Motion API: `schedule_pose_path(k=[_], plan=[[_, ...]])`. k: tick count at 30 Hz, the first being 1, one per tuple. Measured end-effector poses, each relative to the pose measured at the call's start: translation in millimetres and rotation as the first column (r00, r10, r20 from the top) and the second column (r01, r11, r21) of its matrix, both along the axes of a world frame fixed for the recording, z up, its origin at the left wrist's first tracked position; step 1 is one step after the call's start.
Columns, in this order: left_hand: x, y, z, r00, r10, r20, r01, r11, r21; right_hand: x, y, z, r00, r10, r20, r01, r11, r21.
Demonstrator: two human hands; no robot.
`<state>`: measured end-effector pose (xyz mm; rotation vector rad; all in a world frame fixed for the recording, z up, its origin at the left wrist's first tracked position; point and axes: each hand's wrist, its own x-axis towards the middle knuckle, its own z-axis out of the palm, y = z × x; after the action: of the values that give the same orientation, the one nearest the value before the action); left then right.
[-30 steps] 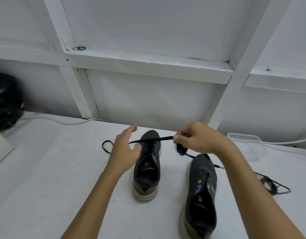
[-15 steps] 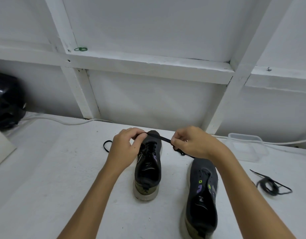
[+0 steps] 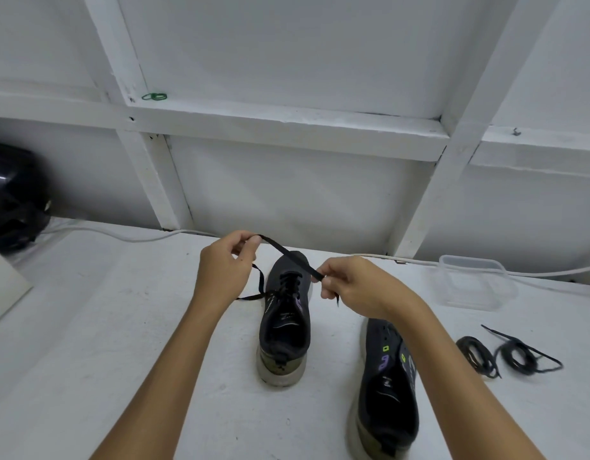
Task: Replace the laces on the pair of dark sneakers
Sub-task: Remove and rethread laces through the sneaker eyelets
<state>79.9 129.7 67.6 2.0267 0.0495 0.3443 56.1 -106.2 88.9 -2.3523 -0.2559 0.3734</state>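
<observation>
Two dark sneakers stand on the white table, toes pointing away from me. The left sneaker (image 3: pixel 284 322) has a black lace (image 3: pixel 287 255) threaded through its eyelets. My left hand (image 3: pixel 225 267) pinches one stretch of that flat lace above and left of the toe. My right hand (image 3: pixel 353 285) pinches the same lace just right of the toe, so it runs taut between both hands. The lace loops back down to the shoe's left side. The right sneaker (image 3: pixel 386 390) lies nearer me, partly under my right forearm, with no lace showing.
Two coiled black laces (image 3: pixel 509 355) lie on the table at the right. A clear plastic container (image 3: pixel 474 282) stands behind them by the wall. A white cable (image 3: pixel 121 234) runs along the wall's foot. A black helmet-like object (image 3: pixel 14 197) sits at far left.
My left hand closed onto the lace and rose up and left. My right hand slid along it, so the lace stretches tighter between them. The loose loop left of the shoe was drawn in.
</observation>
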Motion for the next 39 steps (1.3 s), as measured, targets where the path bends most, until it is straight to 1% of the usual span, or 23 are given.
schedule_pose_path(k=[2,7,8,9,11,12,13,14,15,16,17,18,19,21,23,24,26,28,30,32,35,39], plan=[[4.1,6.6,2.0,0.998,0.063,-0.003,-0.063,0.998,-0.009,-3.1,-3.2,-5.9,0.999,-0.026,-0.029,0.025,0.999,-0.022],[7.4,13.6,-6.6,0.994,0.100,-0.033,-0.098,0.994,0.053,-12.8,-7.1,-20.9,0.990,-0.107,-0.089,0.106,0.994,-0.021],[7.2,12.6,-11.0,0.994,0.105,-0.034,-0.101,0.991,0.091,-14.2,-6.6,-24.5,0.985,-0.137,-0.107,0.136,0.991,-0.017],[6.2,10.4,-15.6,0.993,0.114,-0.037,-0.106,0.980,0.170,-15.4,-5.9,-28.6,0.976,-0.181,-0.123,0.183,0.983,0.000],[-0.6,4.3,-24.1,0.987,0.158,-0.035,-0.132,0.914,0.382,-18.6,-2.1,-35.8,0.944,-0.300,-0.139,0.313,0.945,0.088],[-4.6,1.0,-27.1,0.984,0.178,0.002,-0.161,0.884,0.438,-19.5,-0.3,-39.9,0.925,-0.354,-0.138,0.372,0.918,0.138],[-8.2,-2.5,-28.9,0.983,0.176,0.052,-0.181,0.876,0.446,-19.6,1.1,-43.6,0.908,-0.399,-0.130,0.416,0.894,0.168],[-10.9,-5.6,-30.2,0.987,0.141,0.078,-0.160,0.895,0.417,-19.6,2.5,-46.3,0.891,-0.436,-0.124,0.453,0.872,0.189],[-13.0,-8.6,-31.7,0.996,0.071,0.056,-0.087,0.928,0.361,-19.6,3.9,-48.5,0.871,-0.472,-0.140,0.492,0.840,0.230],[-14.2,-12.0,-33.7,1.000,-0.017,-0.018,0.022,0.950,0.312,-18.8,5.6,-49.8,0.840,-0.507,-0.195,0.543,0.779,0.313],[-15.9,-15.9,-35.0,0.989,-0.098,-0.112,0.127,0.947,0.296,-18.3,8.4,-50.2,0.803,-0.528,-0.276,0.596,0.691,0.409],[-17.1,-19.7,-37.3,0.970,-0.148,-0.194,0.204,0.928,0.312,-17.6,12.1,-50.6,0.769,-0.534,-0.353,0.638,0.597,0.487],[-17.6,-23.0,-40.6,0.952,-0.161,-0.261,0.246,0.908,0.340,-17.4,16.5,-50.5,0.741,-0.532,-0.409,0.667,0.516,0.538],[-17.3,-28.0,-46.9,0.933,-0.137,-0.334,0.261,0.895,0.362,-17.3,27.1,-51.8,0.703,-0.530,-0.474,0.702,0.413,0.580],[-15.3,-31.3,-52.2,0.922,-0.129,-0.366,0.267,0.895,0.358,-18.8,38.1,-55.9,0.671,-0.547,-0.500,0.726,0.348,0.593],[-14.1,-31.8,-54.0,0.912,-0.140,-0.385,0.284,0.893,0.349,-19.7,42.9,-59.6,0.653,-0.574,-0.494,0.738,0.335,0.586],[-12.3,-31.6,-56.4,0.882,-0.183,-0.434,0.323,0.906,0.274,-22.3,50.7,-68.9,0.622,-0.637,-0.454,0.757,0.344,0.555],[-12.3,-29.1,-60.5,0.849,-0.226,-0.478,0.327,0.935,0.139,-26.0,56.2,-77.4,0.616,-0.689,-0.382,0.763,0.399,0.509],[-14.2,-26.4,-65.2,0.826,-0.260,-0.500,0.304,0.953,0.006,-29.0,59.8,-81.6,0.637,-0.697,-0.329,0.752,0.467,0.465],[-17.2,-24.4,-69.9,0.822,-0.285,-0.493,0.282,0.956,-0.083,-30.2,62.4,-83.5,0.678,-0.667,-0.308,0.723,0.530,0.443],[-19.8,-23.6,-73.6,0.831,-0.296,-0.470,0.262,0.955,-0.138,-29.1,63.9,-85.1,0.717,-0.659,-0.227,0.687,0.614,0.390],[-20.7,-24.1,-76.6,0.840,-0.288,-0.459,0.248,0.958,-0.147,-29.2,64.6,-84.0,0.736,-0.660,-0.151,0.665,0.661,0.346]])
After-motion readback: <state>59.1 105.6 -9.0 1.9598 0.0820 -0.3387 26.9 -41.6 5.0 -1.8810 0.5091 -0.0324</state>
